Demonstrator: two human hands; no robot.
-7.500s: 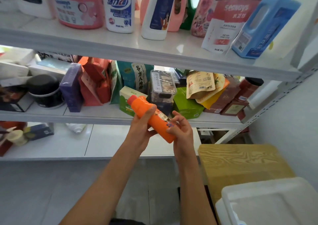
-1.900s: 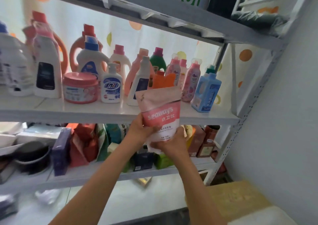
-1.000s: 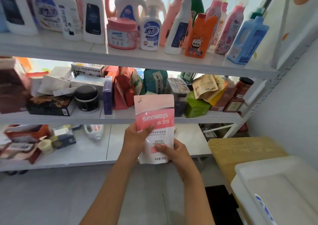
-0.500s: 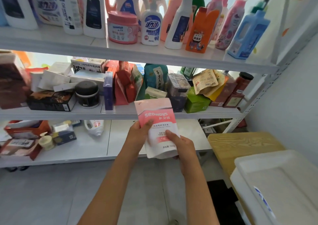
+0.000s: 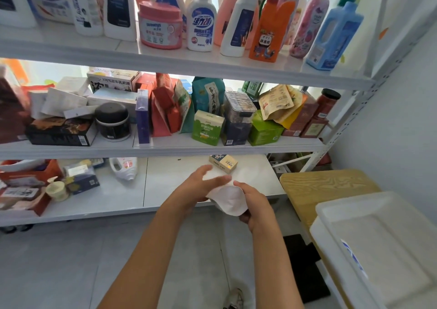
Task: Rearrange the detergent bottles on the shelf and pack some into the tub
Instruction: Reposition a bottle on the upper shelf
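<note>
A pink-and-white detergent pouch [image 5: 228,201] lies tipped flat between my hands in front of the lowest shelf, only its white bottom showing. My right hand [image 5: 256,206] grips it from the right side. My left hand [image 5: 197,187] lies along its left side with fingers fairly straight, touching the top. On the upper shelf [image 5: 179,66] stand several detergent bottles, among them an orange bottle [image 5: 269,31], a blue jug [image 5: 334,35], a pink tub-shaped jar [image 5: 160,26] and a white pump bottle [image 5: 202,22]. The white plastic tub [image 5: 387,245] sits at the lower right.
The middle shelf [image 5: 163,149] holds boxes, pouches and jars. On the lowest shelf [image 5: 165,190] lie a small box [image 5: 223,163], a white bottle on its side [image 5: 124,166] and clutter at left. A wooden stool [image 5: 324,188] stands beside the tub. Grey floor below.
The pouch has tipped from upright, label facing me, to flat with its bottom towards me, and my hands have dropped lower. My left fingers have straightened.
</note>
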